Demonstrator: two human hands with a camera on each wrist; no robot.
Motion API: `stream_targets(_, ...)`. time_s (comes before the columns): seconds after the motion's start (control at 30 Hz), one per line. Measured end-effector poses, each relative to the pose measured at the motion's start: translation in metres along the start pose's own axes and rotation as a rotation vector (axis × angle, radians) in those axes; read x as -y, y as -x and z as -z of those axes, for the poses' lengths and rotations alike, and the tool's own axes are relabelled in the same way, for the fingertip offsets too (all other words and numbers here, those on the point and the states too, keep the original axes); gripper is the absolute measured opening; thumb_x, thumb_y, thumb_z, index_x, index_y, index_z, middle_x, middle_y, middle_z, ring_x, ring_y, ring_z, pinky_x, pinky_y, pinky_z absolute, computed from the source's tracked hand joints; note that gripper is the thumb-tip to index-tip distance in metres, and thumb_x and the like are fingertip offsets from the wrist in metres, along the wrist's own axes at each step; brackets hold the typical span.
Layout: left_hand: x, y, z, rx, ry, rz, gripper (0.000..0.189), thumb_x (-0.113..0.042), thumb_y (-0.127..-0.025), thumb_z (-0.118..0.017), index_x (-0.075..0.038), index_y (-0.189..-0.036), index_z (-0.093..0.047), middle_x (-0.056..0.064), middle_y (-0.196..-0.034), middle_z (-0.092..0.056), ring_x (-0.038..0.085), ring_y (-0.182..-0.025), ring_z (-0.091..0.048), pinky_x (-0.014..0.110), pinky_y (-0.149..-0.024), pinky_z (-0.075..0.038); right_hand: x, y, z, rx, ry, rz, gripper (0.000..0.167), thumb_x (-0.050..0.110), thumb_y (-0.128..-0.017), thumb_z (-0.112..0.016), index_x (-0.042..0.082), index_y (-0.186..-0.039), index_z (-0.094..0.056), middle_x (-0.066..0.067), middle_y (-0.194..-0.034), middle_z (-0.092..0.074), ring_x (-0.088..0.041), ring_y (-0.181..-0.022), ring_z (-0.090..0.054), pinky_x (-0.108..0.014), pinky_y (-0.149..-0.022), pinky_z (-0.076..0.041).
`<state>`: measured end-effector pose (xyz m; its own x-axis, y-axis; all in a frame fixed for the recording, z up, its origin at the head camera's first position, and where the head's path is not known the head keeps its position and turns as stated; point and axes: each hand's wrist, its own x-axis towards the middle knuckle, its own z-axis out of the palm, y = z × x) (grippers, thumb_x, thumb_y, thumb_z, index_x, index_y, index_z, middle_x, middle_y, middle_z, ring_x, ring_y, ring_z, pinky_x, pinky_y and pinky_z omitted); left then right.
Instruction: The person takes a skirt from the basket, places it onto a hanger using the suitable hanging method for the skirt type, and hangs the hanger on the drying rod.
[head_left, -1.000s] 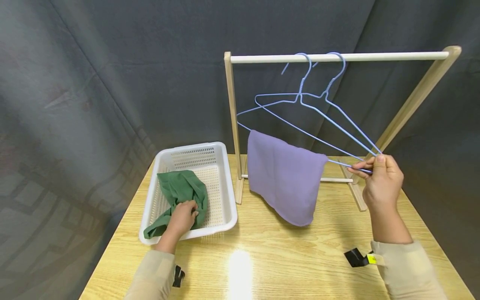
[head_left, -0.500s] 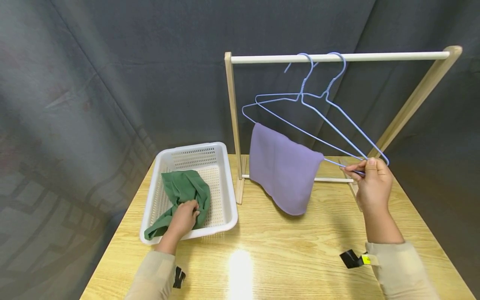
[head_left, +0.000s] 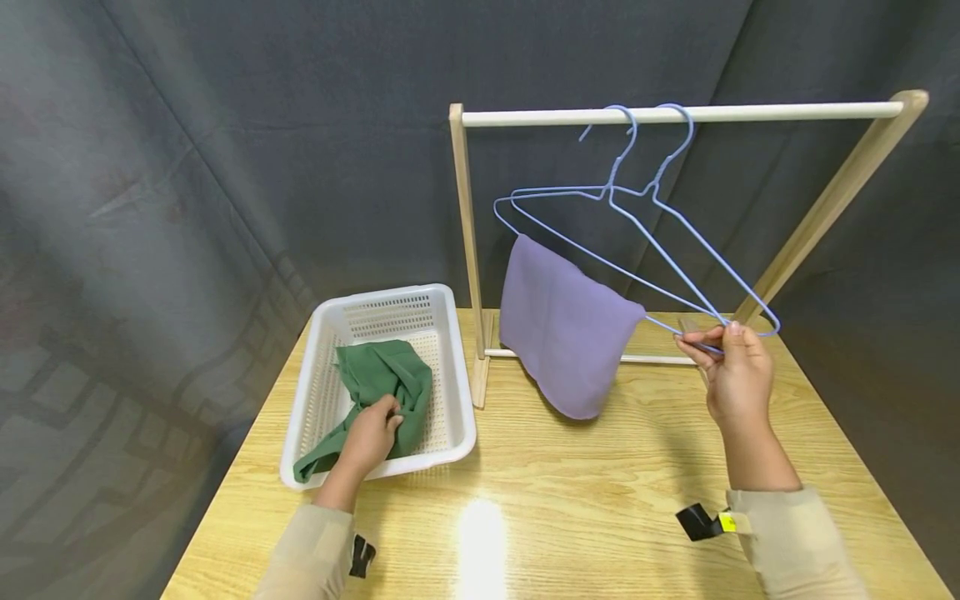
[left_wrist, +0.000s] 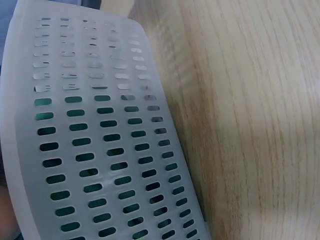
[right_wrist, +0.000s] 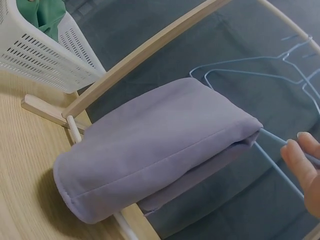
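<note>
My left hand (head_left: pixel 371 435) reaches into a white perforated basket (head_left: pixel 448 375) and grips a crumpled green cloth (head_left: pixel 378 367) with curled fingers. In the left wrist view the basket's outer wall (left_wrist: pixel 90 165) fills the left side, green showing through its slots. My right hand (head_left: pixel 738 375) pinches the lower right corner of a blue wire hanger (head_left: pixel 613 173), whose hook is over the rail. Over that hanger's bottom bar drapes a folded purple cloth (head_left: pixel 566 321). The right wrist view shows the purple cloth (right_wrist: pixel 155 145) close up, fingers (right_wrist: pixel 299 160) at the wire beside it.
A wooden rack with a white rail (head_left: pixel 787 112) stands at the back of the table (head_left: pixel 570 508). Just behind the held hanger, a second blue hanger (head_left: pixel 654 179) carries nothing. The rack's left post (head_left: pixel 467 233) rises right beside the basket. A grey curtain (head_left: pixel 360 192) hangs behind.
My right hand has drawn left and slightly down with the hanger corner; the purple cloth swung and its lower edge rose. My left hand has shifted the green cloth slightly right.
</note>
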<state>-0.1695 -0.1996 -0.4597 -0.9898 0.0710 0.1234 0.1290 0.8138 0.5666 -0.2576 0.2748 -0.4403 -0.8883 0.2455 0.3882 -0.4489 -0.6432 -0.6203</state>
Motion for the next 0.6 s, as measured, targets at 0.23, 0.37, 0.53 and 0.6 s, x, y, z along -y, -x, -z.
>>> stream_targets(0.23,-0.003,-0.001,0.002,-0.032,0.058,0.014,0.007,-0.002,-0.084,-0.053,-0.005,-0.083,-0.046,0.008,-0.074,-0.053,0.019,-0.063,-0.046,0.032,-0.056,-0.038,0.019,0.024,-0.061,0.001,0.006,0.003,0.027,0.010,-0.091,-0.040,-0.012,-0.078,-0.049,-0.023,-0.073,-0.060,-0.032,-0.071,-0.061,-0.038,-0.070,-0.047)
stream_targets(0.37,-0.005,0.000,0.003,-0.039,0.097,0.038,0.006,-0.003,-0.085,-0.051,-0.005,-0.086,-0.046,0.009,-0.078,-0.053,0.020,-0.065,-0.045,0.032,-0.057,-0.038,0.034,0.036,-0.097,-0.052,-0.019,-0.023,0.025,0.006,-0.090,-0.039,-0.013,-0.077,-0.048,-0.025,-0.074,-0.060,-0.032,-0.068,-0.061,-0.036,-0.067,-0.048)
stream_targets(0.53,-0.009,0.002,0.004,-0.040,0.158,0.066,0.006,-0.003,-0.086,-0.050,-0.004,-0.089,-0.045,0.009,-0.081,-0.053,0.020,-0.066,-0.045,0.032,-0.058,-0.038,0.034,0.039,-0.096,-0.116,0.019,-0.029,0.025,0.006,-0.091,-0.037,-0.012,-0.078,-0.047,-0.023,-0.077,-0.060,-0.030,-0.067,-0.062,-0.034,-0.068,-0.048)
stream_targets(0.6,-0.011,0.003,0.004,-0.048,0.171,0.063,0.007,-0.003,-0.086,-0.051,-0.004,-0.089,-0.045,0.009,-0.080,-0.052,0.020,-0.066,-0.045,0.032,-0.058,-0.038,0.032,0.040,-0.095,-0.129,0.029,-0.024,0.025,0.007,-0.091,-0.038,-0.012,-0.079,-0.048,-0.022,-0.077,-0.060,-0.030,-0.067,-0.062,-0.034,-0.067,-0.048)
